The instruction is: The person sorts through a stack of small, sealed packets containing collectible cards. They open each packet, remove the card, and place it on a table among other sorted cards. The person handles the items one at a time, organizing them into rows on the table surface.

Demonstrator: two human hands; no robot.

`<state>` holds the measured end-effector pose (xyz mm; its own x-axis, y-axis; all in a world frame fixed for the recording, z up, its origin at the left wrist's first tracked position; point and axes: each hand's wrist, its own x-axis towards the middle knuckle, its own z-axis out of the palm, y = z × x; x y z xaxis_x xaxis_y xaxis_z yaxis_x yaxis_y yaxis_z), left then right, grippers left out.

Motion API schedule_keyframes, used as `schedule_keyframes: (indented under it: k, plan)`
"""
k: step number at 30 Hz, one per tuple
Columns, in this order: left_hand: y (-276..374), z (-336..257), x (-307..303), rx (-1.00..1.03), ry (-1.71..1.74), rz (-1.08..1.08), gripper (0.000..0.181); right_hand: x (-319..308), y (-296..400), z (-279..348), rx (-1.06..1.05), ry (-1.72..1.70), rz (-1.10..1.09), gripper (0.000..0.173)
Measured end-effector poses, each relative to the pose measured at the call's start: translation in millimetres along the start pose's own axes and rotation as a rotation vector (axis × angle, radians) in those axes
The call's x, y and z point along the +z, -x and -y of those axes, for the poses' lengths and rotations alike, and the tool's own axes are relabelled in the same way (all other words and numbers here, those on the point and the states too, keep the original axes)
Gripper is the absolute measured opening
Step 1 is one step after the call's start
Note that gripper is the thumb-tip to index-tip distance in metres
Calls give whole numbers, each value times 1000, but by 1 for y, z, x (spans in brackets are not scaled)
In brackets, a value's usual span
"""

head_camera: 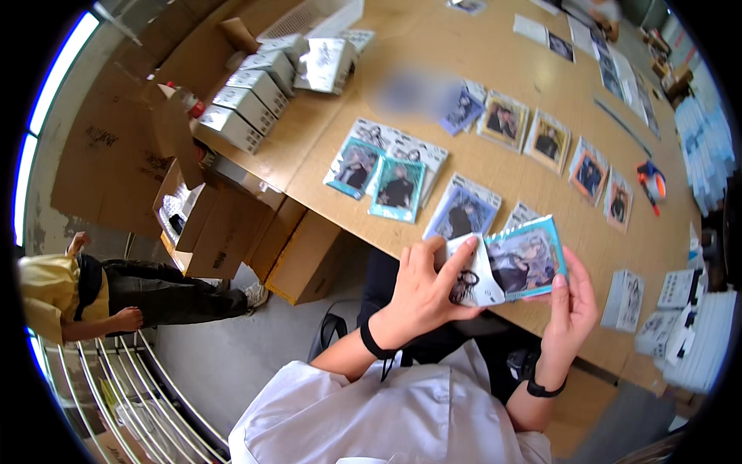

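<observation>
My left hand pinches a white printed packet with black line drawings. My right hand grips the right edge of a teal-bordered picture card pack in glossy clear film. The pack's left end lies against the white packet, and I cannot tell whether it is inside or behind it. Just beyond my hands a blue-bordered card pack rests on a white printed packet. Farther left, two teal-bordered packs, one beside the other, lie on more white packets.
Yellow- and orange-bordered card packs line the wooden table. White boxes stand at the far left; stacked white packets sit at right. An orange-and-black tool lies beyond. Open carton and a person are left.
</observation>
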<state>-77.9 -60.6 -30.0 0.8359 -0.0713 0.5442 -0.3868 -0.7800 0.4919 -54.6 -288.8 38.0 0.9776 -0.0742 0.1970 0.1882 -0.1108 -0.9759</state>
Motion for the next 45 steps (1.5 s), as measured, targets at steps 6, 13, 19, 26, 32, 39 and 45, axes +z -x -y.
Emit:
schedule_keyframes:
  k: [6, 13, 19, 26, 32, 39, 45]
  plan:
    - [-9, 2, -33, -39, -19, -79, 120, 39, -3, 3, -31, 8, 172, 37]
    - [19, 8, -65, -136, -113, -177, 118, 66, -11, 6, 3, -155, 294, 38]
    - [30, 12, -70, -132, -122, -231, 119, 71, -10, 7, -35, -142, 319, 40]
    - [26, 14, -59, -105, -67, -226, 119, 51, -21, -15, 73, -228, 321, 44]
    - [28, 13, -52, -118, -25, -190, 119, 53, -11, 16, 126, -249, 185, 38]
    - [25, 13, -49, -109, -44, -181, 119, 50, -13, 16, 149, -287, 194, 42]
    - [26, 14, -47, -102, -59, -190, 120, 50, -12, 11, 155, -260, 205, 45]
